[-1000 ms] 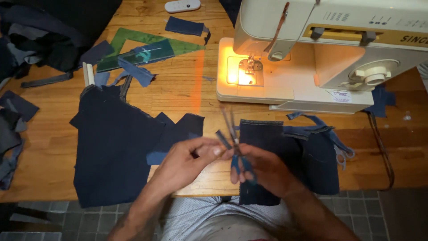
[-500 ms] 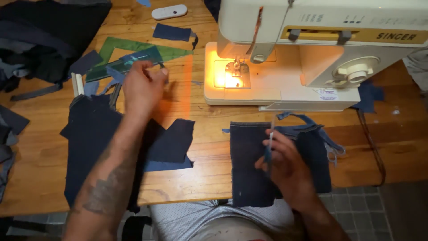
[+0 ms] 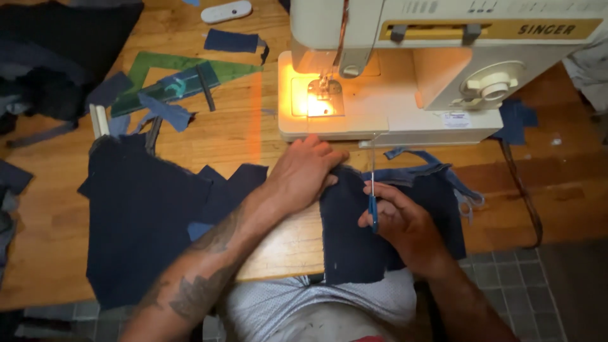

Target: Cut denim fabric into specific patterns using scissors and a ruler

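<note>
a wooden table (image 3: 253,136) fills the frame, a sewing machine (image 3: 405,69) upper right. at lower centre the left hand (image 3: 303,174) lies flat and open on a navy fabric panel (image 3: 354,240), the right hand (image 3: 402,221) closed around a blue-handled tool (image 3: 373,190). the panel sits short of the needle, so stitching looks not yet begun

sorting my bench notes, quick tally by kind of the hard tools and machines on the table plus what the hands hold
sewing machine: 1
green triangular ruler: 1
white remote-like device: 1
blue-handled snips, in the right hand: 1
total: 4
The left hand holds no tool; it rests on the dark blue fabric panel.
</note>
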